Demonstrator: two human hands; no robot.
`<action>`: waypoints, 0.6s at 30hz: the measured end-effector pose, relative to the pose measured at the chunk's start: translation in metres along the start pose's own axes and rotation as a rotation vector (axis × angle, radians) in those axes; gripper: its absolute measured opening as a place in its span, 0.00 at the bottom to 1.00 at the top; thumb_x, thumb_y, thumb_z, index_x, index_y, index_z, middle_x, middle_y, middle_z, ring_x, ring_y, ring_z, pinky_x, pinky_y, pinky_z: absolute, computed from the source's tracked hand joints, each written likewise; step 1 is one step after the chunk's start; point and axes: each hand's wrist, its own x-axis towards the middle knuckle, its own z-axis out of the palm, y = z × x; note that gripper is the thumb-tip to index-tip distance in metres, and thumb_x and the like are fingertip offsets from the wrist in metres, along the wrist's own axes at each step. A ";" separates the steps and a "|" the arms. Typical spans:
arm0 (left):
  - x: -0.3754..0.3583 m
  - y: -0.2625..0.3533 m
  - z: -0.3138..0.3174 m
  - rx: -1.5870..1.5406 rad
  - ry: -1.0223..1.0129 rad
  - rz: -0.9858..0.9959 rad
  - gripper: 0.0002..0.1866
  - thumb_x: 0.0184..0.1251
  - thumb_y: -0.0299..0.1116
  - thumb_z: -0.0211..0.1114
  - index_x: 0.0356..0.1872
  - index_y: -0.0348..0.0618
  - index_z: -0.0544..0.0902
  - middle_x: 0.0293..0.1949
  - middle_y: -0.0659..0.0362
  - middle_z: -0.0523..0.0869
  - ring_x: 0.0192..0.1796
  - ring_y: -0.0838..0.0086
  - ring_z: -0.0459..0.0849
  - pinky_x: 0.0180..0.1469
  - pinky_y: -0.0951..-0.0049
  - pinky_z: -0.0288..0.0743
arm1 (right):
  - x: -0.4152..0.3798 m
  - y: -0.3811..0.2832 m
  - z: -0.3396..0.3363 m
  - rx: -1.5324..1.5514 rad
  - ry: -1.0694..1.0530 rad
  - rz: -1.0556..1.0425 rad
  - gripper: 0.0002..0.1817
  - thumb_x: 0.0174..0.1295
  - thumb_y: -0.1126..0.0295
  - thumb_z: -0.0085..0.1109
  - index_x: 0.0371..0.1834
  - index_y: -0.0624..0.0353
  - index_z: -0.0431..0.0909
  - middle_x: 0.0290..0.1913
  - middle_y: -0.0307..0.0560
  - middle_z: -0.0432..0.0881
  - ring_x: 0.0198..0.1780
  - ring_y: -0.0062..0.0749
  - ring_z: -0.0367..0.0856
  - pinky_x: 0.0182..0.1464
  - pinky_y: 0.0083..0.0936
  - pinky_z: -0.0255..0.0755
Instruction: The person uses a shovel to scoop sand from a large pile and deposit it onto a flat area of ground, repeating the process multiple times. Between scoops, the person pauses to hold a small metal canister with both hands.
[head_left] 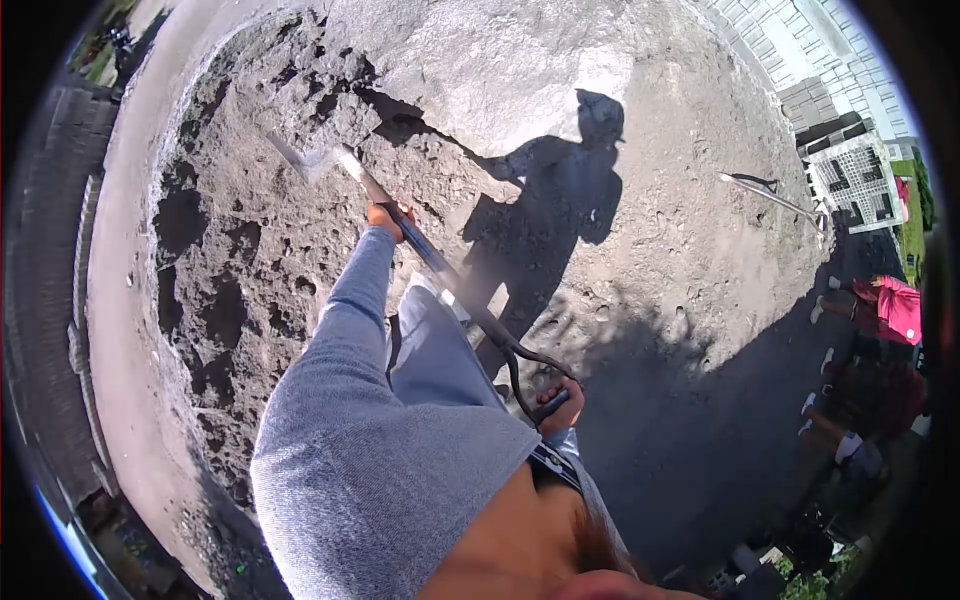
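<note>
A shovel [432,258] runs slantwise across the middle of the view. Low on its shaft, near the blade, my left hand [388,222] is wrapped round it. My right hand [562,405] grips the D-shaped handle at the upper end, close to my body. The shovel's metal blade [310,162] is over rough, lumpy earth [275,215], its outline slightly blurred. My shadow [560,190] falls on the pale ground beyond the shaft.
Another long-handled tool [770,195] lies on the ground at the right, close to a white plastic crate [855,180]. Several people are at the right edge, one in a red top [892,310]. Stacked blocks [50,250] line the far left; paler blocks [770,40] stand at upper right.
</note>
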 end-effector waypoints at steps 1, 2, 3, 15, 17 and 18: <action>0.003 -0.013 -0.015 0.006 -0.031 -0.033 0.26 0.62 0.58 0.32 0.22 0.45 0.66 0.13 0.60 0.67 0.14 0.71 0.68 0.18 0.66 0.66 | -0.008 -0.002 -0.014 0.016 0.060 -0.016 0.10 0.47 0.65 0.52 0.16 0.55 0.64 0.13 0.40 0.63 0.14 0.31 0.62 0.21 0.28 0.63; 0.009 -0.027 -0.029 0.014 -0.071 -0.068 0.27 0.62 0.58 0.32 0.22 0.45 0.66 0.13 0.60 0.67 0.14 0.71 0.68 0.18 0.66 0.66 | -0.007 -0.001 -0.037 0.021 0.046 0.013 0.10 0.46 0.64 0.53 0.16 0.54 0.64 0.13 0.39 0.63 0.14 0.30 0.62 0.21 0.28 0.63; -0.005 -0.043 -0.036 0.032 -0.082 -0.076 0.27 0.61 0.60 0.32 0.22 0.45 0.65 0.13 0.59 0.67 0.14 0.71 0.67 0.18 0.67 0.65 | -0.010 -0.003 -0.056 0.033 0.038 0.017 0.10 0.45 0.64 0.54 0.17 0.53 0.64 0.13 0.39 0.63 0.14 0.30 0.62 0.21 0.29 0.63; -0.182 -0.377 -0.169 0.569 -0.087 -0.113 0.16 0.62 0.46 0.38 0.21 0.50 0.64 0.13 0.65 0.67 0.15 0.79 0.68 0.19 0.79 0.68 | -0.082 0.019 -0.468 0.242 0.320 -0.064 0.09 0.46 0.64 0.53 0.20 0.58 0.69 0.16 0.44 0.68 0.15 0.31 0.67 0.23 0.32 0.71; -0.252 -0.449 -0.188 0.748 -0.243 -0.182 0.17 0.62 0.46 0.37 0.17 0.51 0.63 0.12 0.66 0.66 0.14 0.80 0.68 0.19 0.80 0.68 | -0.104 0.037 -0.538 0.317 0.345 -0.104 0.09 0.45 0.65 0.53 0.20 0.58 0.68 0.16 0.44 0.68 0.16 0.31 0.67 0.23 0.32 0.70; -0.245 -0.495 -0.193 0.802 -0.299 -0.151 0.17 0.61 0.46 0.38 0.16 0.51 0.63 0.12 0.66 0.66 0.14 0.79 0.68 0.19 0.78 0.68 | -0.119 0.040 -0.570 0.364 0.366 -0.096 0.09 0.45 0.65 0.53 0.20 0.58 0.68 0.16 0.44 0.68 0.16 0.31 0.67 0.23 0.32 0.70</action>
